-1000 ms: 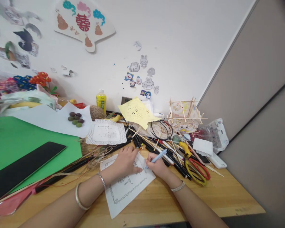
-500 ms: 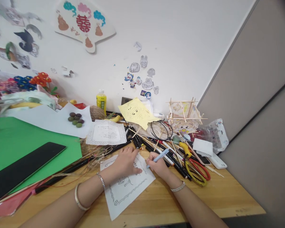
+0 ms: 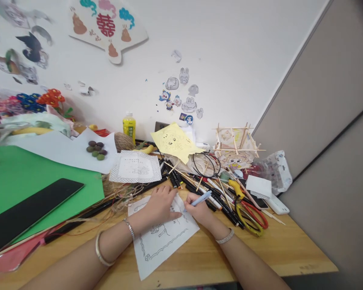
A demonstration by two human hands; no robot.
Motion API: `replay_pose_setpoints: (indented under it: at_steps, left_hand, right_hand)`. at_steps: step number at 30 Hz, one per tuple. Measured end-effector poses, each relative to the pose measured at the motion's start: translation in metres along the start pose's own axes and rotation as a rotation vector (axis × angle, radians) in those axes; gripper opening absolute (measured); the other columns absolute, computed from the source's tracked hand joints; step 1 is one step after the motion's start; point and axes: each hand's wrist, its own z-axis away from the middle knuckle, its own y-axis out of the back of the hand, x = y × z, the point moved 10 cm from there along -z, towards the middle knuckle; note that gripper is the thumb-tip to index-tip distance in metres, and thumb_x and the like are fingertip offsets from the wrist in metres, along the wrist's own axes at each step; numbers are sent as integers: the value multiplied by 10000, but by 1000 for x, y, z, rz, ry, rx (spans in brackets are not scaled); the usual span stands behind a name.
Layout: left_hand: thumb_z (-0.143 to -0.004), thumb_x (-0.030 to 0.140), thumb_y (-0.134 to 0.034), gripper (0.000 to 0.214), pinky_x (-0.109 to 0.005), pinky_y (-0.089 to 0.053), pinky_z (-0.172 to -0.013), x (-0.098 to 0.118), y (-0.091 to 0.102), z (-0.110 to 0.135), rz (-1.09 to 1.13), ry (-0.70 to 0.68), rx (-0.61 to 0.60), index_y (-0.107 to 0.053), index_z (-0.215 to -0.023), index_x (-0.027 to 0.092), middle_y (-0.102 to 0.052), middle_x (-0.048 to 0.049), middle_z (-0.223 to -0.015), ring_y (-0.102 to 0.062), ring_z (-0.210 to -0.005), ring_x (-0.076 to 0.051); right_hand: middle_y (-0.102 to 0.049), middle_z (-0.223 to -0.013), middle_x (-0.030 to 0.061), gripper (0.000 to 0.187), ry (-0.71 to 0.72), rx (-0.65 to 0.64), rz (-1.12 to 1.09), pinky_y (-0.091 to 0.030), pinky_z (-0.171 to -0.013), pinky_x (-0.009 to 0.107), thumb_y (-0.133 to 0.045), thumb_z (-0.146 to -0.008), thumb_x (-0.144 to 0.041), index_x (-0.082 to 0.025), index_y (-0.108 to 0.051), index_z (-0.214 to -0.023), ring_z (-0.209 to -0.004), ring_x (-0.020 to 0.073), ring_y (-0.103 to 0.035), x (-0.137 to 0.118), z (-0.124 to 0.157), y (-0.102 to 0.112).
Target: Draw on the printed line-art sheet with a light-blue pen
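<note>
A pen on a line drawing, 2 hands on 1 sheet.

The right hand (image 3: 201,211) is closed around a light blue pen (image 3: 200,199), held slanted with its tip down on the upper part of the white sheet (image 3: 166,245); I judge this slant gives good control of the tip. The left hand (image 3: 161,205) lies open and flat on the sheet just beside the tip, pressing the paper to the wooden table (image 3: 260,253) so it cannot slide. The sheet lies near the table's front edge, a little turned, between both forearms. It carries a black outline drawing with a wavy border; no colour is visible on it. Dark markers (image 3: 196,187) lie just behind the hands, scissors (image 3: 251,219) to the right.
</note>
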Motion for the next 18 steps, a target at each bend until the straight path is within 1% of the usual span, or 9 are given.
replay_pose_setpoints:
  at_steps: [10,14,18]
  left_hand:
    - [-635,529,-642,623,-424,-317,-903,1,1,1,2,-2,21,-514,-1142,190,-518,-115,-1083,-449,-1039,-305]
    - [-631,519,-651,642,-424,-326,-893,1,2,1,1,9,3,-510,-1157,179,-519,-123,-1088,-446,-1047,-314]
    - [-637,519,-643,639,-422,-328,-889,2,3,1,5,15,-11,-509,-1161,180,-518,-124,-1098,-446,-1049,-311]
  right_hand:
    - [-333,-565,-55,214,18,-8,-23,-261,-502,224,-481,-718,-174,-198,-329,-569,-550,101,-334,1,-1,-1]
    - [-336,-565,-53,209,10,-3,-22,-262,-505,227,-478,-723,-184,-198,-333,-573,-553,104,-338,3,-1,0]
    - [-326,-565,-53,198,-1,-7,-34,-253,-496,223,-466,-695,-166,-200,-318,-569,-550,102,-329,5,-2,-1]
